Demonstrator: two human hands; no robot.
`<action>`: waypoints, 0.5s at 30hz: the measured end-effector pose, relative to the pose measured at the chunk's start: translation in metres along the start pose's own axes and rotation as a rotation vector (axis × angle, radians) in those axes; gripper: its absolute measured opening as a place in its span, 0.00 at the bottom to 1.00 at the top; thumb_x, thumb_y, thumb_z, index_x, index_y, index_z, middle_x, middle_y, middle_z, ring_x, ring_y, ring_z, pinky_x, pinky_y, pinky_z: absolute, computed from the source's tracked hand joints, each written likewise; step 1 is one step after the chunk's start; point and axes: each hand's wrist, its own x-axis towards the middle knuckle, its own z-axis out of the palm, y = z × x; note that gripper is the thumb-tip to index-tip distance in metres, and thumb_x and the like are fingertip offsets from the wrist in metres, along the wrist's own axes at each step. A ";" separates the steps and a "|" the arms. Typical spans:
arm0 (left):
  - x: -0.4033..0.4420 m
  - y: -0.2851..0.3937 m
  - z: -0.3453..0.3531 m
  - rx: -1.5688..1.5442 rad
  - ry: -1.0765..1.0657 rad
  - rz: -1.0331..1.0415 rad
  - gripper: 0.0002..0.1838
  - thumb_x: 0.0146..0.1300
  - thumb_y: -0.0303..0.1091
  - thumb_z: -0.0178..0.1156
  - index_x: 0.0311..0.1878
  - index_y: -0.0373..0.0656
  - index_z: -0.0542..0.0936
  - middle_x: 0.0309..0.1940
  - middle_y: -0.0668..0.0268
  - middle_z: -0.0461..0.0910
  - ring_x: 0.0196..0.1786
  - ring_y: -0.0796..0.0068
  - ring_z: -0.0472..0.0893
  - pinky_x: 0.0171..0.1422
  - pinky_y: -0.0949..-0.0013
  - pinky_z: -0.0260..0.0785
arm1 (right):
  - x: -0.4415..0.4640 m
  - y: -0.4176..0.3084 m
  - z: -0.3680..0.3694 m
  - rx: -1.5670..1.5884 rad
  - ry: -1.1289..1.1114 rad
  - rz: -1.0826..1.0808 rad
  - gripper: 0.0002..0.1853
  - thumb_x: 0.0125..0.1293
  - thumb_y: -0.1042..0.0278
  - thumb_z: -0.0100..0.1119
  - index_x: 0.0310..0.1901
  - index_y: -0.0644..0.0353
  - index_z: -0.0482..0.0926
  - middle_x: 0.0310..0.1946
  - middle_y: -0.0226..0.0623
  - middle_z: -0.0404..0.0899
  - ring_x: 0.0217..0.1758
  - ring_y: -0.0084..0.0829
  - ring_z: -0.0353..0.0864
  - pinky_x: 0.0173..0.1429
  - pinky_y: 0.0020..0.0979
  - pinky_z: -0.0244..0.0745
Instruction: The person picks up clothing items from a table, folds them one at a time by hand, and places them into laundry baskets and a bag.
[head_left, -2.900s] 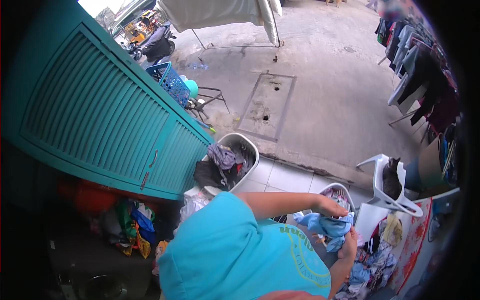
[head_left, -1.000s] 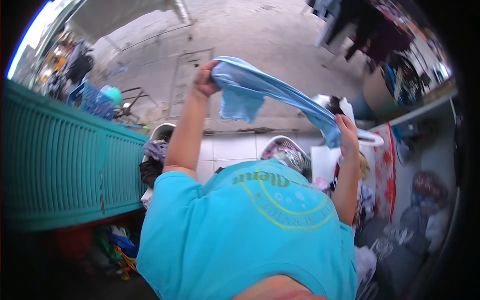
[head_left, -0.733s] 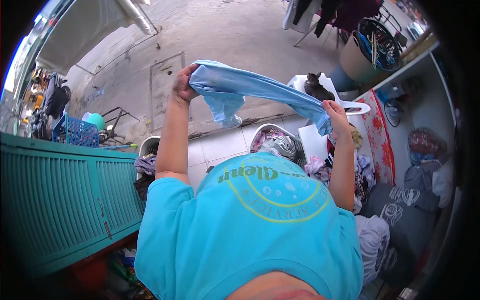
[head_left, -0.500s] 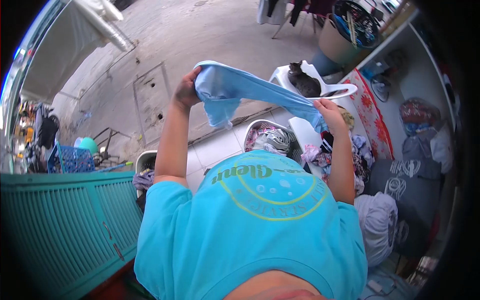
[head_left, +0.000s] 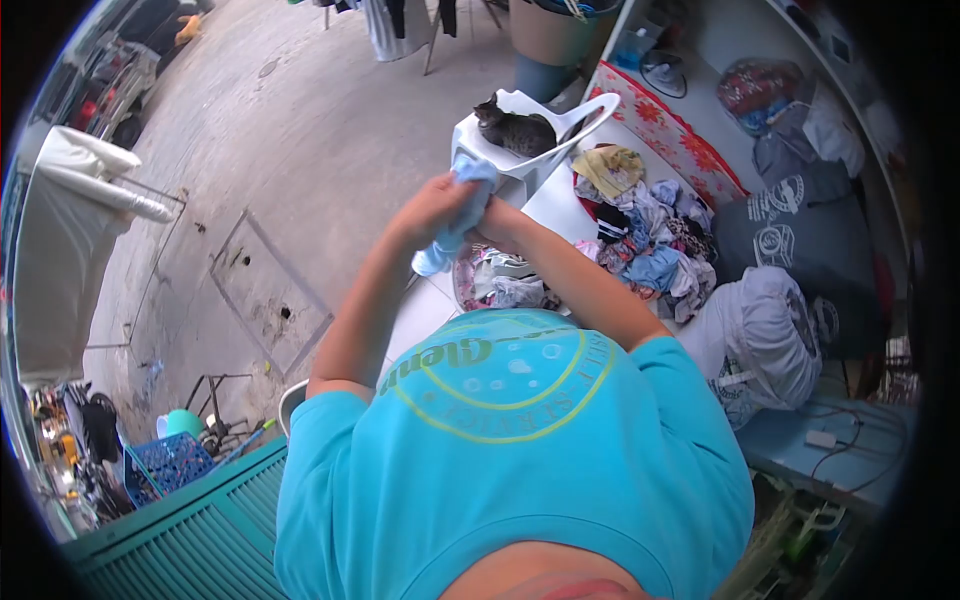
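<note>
In front of my chest, a light blue cloth is bunched up between my two hands; its exact kind I cannot make out. My left hand is closed around it, with one end of the cloth sticking up past the fingers and another hanging below. Close beside it, my right hand is also closed on the cloth, its fingers partly hidden. Below the hands stands a laundry basket holding crumpled clothes. A pile of mixed clothes lies to the right on a white surface.
A cat lies on a white plastic chair just beyond my hands. Stuffed laundry bags stand at the right. A green louvered panel is at the lower left, near a blue plastic basket.
My hands have come together from wide apart, and the stretched cloth is now gathered between them. The view has turned to the right, showing more of the clothes pile.
</note>
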 end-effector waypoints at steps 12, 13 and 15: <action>-0.013 0.005 0.077 0.792 -0.155 0.543 0.12 0.44 0.24 0.59 0.35 0.36 0.76 0.30 0.55 0.75 0.34 0.54 0.77 0.39 0.61 0.68 | -0.006 0.029 -0.027 0.273 0.113 0.020 0.15 0.64 0.65 0.50 0.50 0.62 0.75 0.36 0.34 0.76 0.38 0.30 0.76 0.45 0.31 0.70; -0.011 0.003 0.076 0.794 -0.168 0.541 0.12 0.44 0.24 0.59 0.35 0.36 0.76 0.30 0.55 0.75 0.34 0.54 0.77 0.39 0.61 0.68 | 0.005 0.026 -0.029 0.299 0.120 0.019 0.15 0.65 0.65 0.50 0.50 0.62 0.75 0.36 0.34 0.76 0.39 0.30 0.76 0.46 0.31 0.70; 0.000 -0.011 0.071 0.743 0.142 0.654 0.19 0.41 0.21 0.61 0.42 0.39 0.75 0.35 0.57 0.75 0.38 0.56 0.77 0.41 0.62 0.68 | 0.017 0.026 -0.036 0.353 0.137 0.018 0.16 0.65 0.65 0.50 0.51 0.62 0.74 0.37 0.34 0.76 0.40 0.30 0.76 0.47 0.31 0.70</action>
